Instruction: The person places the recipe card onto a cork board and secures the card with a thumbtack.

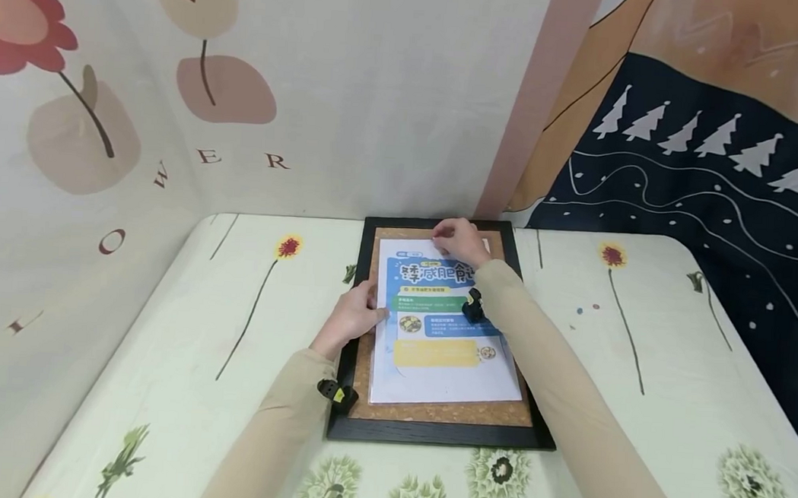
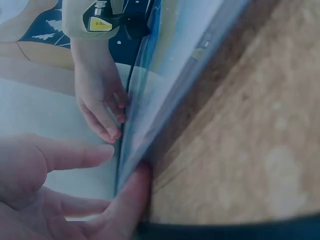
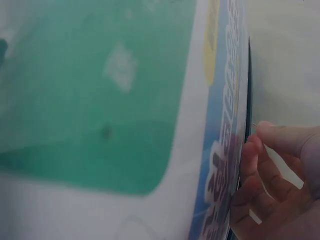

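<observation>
A printed poster in a clear sleeve (image 1: 432, 384) lies on a black-framed cork board (image 1: 430, 412). At its left edge is my left hand (image 1: 350, 318), thumb (image 2: 134, 192) resting against the sleeve's edge while the index finger (image 2: 90, 156) is held straight above. My right hand (image 1: 463, 241) is over the poster's top edge, thumb and fingertips pinching a small pin (image 3: 255, 125). Only the pin's thin metal tip shows; its head is hidden by the fingers.
The board stands against a white curtain (image 1: 381, 95) at the back of a table with a flowered cloth (image 1: 286, 295). A dark curtain with trees (image 1: 691, 175) hangs at the right. Black wrist cameras (image 1: 338, 394) sit on both sleeves.
</observation>
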`<state>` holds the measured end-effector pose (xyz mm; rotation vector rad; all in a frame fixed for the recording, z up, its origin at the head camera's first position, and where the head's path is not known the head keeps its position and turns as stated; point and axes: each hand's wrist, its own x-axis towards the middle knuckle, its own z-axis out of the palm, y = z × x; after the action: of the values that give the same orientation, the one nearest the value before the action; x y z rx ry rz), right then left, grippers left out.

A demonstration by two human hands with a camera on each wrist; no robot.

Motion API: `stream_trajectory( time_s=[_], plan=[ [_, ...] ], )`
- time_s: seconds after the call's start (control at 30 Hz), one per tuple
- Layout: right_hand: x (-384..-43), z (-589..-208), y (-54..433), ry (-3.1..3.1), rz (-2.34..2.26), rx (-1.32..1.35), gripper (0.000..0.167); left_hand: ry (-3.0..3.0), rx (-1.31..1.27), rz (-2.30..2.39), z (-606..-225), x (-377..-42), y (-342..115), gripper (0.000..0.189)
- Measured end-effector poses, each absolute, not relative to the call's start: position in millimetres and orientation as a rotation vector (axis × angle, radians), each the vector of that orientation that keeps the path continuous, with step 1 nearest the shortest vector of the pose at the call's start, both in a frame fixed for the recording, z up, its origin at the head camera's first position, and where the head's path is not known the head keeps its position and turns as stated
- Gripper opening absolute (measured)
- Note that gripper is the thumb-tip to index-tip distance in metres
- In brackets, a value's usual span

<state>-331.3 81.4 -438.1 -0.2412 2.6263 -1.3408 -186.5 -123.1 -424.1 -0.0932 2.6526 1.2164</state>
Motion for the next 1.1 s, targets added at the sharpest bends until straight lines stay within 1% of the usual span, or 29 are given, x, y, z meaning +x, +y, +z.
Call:
stream_trajectory(
  time_s=[0.23,0.33,0.47,0.67,0.9,1.1],
  plan=[
    [-335.9,-439.9,78.5,2.658,-1.267,-0.225,0.011,2.735,-0.011,1.01,-415.1,-184.6,-129.6,0.048],
    [-336.8,-439.5,77.8,2.665,-1.258,-0.236,0.011,2.74,0.005,1.036,-415.1,-184.9,-134.2,0.043],
    [-337.8,-438.7,76.4,2.667,-1.252,-0.234,0.012,2.712,0.021,1.157,-418.9,-186.8,-140.7,0.041],
    [-338.4,-439.3,73.9,2.675,-1.24,-0.223,0.012,2.683,0.15,1.182,-424.2,-192.6,-149.3,0.045],
    [-339.0,-441.1,72.4,2.697,-1.22,-0.213,0.01,2.58,0.217,1.112,-435.2,-200.2,-164.0,0.058],
    [-339.1,-441.5,72.8,2.705,-1.221,-0.185,0.011,2.517,0.311,1.118,-439.0,-203.0,-174.1,0.065]
  ],
)
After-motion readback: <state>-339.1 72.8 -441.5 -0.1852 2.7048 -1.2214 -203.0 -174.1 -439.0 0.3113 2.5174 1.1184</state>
